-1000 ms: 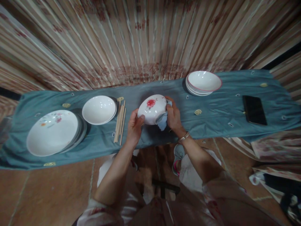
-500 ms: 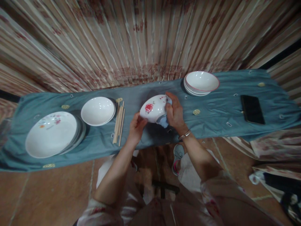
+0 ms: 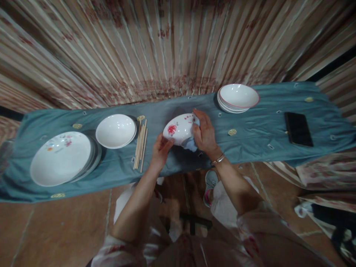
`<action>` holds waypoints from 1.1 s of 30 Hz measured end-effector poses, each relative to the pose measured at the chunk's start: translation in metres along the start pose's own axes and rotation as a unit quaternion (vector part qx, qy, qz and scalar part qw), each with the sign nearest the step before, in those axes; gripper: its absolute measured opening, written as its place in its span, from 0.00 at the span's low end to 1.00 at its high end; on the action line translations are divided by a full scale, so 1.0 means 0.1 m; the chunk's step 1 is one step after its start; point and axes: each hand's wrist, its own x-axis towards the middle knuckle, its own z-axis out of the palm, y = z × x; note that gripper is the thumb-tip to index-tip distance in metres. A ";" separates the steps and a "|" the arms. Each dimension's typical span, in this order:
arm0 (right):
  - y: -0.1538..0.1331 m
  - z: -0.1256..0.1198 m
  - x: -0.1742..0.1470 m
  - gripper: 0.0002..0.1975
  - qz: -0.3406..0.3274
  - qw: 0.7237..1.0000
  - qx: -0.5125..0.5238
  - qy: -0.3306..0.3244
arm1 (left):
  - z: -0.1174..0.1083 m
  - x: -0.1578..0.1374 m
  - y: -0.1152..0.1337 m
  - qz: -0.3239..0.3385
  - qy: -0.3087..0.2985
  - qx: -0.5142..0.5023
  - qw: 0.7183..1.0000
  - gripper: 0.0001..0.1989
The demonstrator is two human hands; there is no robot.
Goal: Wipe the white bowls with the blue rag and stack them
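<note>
A white bowl (image 3: 180, 128) with a red flower on its outside is tilted on its side between my two hands, above the middle of the table. My left hand (image 3: 161, 150) is closed on the bowl's left edge, thumb toward me. My right hand (image 3: 204, 131), with a bracelet at the wrist, presses a light blue cloth (image 3: 190, 144) against the bowl's right side. Part of the cloth hangs below the bowl; the rest is hidden under my right fingers. The inside of the bowl faces away and cannot be seen.
On the teal tablecloth (image 3: 258, 142) stand stacked large plates (image 3: 62, 159), white bowls (image 3: 115, 130) and several chopsticks (image 3: 141, 146) to the left. Red-rimmed bowls (image 3: 239, 97) are stacked at the back right, with a dark flat device (image 3: 298, 129) farther right. A pleated curtain (image 3: 178, 48) hangs behind.
Both hands and the bowl have shifted slightly to the left. The cloth has bunched a little differently under the bowl. The other dishes have not moved.
</note>
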 end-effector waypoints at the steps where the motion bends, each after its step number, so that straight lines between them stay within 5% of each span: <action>1: -0.01 0.00 0.00 0.25 -0.007 1.000 -0.006 -0.002 | 0.01 0.00 0.00 0.011 0.001 0.002 1.000 0.22; 13: -0.13 -0.01 0.01 0.29 -0.032 0.995 -0.020 -0.087 | 0.03 0.07 0.11 0.131 0.053 0.122 0.982 0.27; 22: -0.14 -0.02 -0.02 0.29 -0.034 0.995 0.014 -0.095 | 0.09 0.03 0.20 0.087 0.055 0.086 0.991 0.20; 33: -0.07 0.17 -0.11 0.29 0.081 0.988 0.129 -0.031 | 0.12 -0.01 0.30 0.039 0.058 0.044 0.997 0.24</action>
